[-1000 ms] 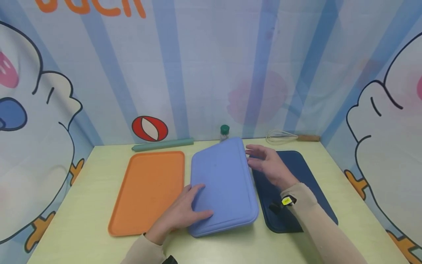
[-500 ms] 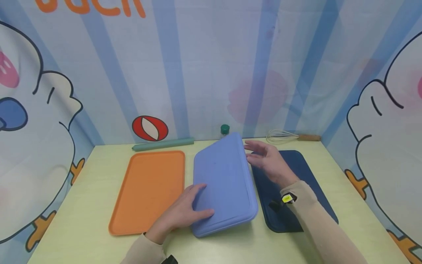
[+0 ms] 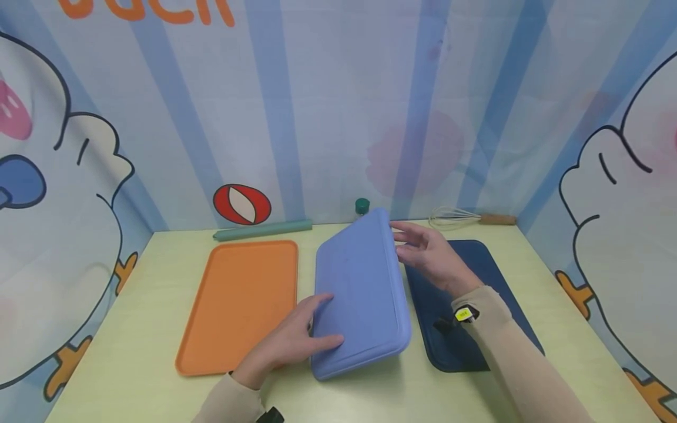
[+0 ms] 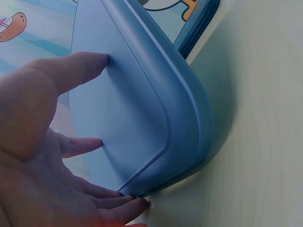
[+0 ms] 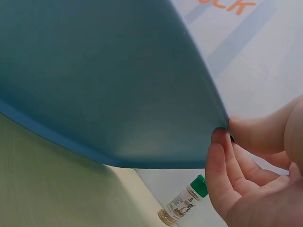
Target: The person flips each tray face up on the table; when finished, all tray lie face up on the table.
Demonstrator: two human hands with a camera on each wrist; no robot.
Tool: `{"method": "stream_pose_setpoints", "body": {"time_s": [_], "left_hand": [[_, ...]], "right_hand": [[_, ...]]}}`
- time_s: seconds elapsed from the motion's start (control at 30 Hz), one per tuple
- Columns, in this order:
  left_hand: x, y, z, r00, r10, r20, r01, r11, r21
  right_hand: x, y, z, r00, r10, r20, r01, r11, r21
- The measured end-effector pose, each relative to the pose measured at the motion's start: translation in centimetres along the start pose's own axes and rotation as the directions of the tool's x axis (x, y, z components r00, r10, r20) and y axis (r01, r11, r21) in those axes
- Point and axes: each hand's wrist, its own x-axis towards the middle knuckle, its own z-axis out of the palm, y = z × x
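Observation:
A light blue tray (image 3: 359, 288) stands tilted over the table, its right side raised and its left long edge low. My right hand (image 3: 436, 258) pinches the raised rim near the far right corner; thumb and fingertips meet at the rim in the right wrist view. With spread, fairly straight fingers, my left hand (image 3: 291, 338) touches the tray's near left part. Two digits press its broad face in the left wrist view, and the other fingertips (image 4: 137, 205) lie at its lower edge. The face turned down appears hollow in the right wrist view.
An orange tray (image 3: 240, 308) lies left, a dark navy tray (image 3: 465, 294) right, under the right forearm. Along the back are a green stick-like roller (image 3: 264, 230), a spice jar (image 5: 182, 203) with green cap, and a whisk (image 3: 471, 218). A printed curtain (image 3: 338, 117) hangs behind.
The light blue tray has tilted steeper, its right rim rising and its left edge shifting rightward. My right hand has risen slightly with the rim. My left hand has barely moved.

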Motion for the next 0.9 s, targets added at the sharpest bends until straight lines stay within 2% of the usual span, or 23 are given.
{"method": "stream_pose_setpoints", "body": {"time_s": [0.27, 0.43, 0.9], "left_hand": [[0.1, 0.2, 0.1, 1.0, 0.013, 0.024, -0.012, 0.999, -0.042], [0.2, 0.2, 0.0, 0.999, -0.007, 0.05, 0.011, 0.997, -0.079], [0.2, 0.6, 0.0, 0.998, 0.003, 0.071, 0.003, 0.996, -0.092]], "right_hand": [[0.1, -0.8, 0.1, 1.0, 0.006, 0.024, -0.006, 1.0, 0.001], [0.3, -1.4, 0.4, 0.999, -0.014, 0.031, 0.013, 0.999, 0.036], [0.7, -2.9, 1.6, 0.999, -0.036, 0.031, 0.034, 0.998, 0.044]]}}
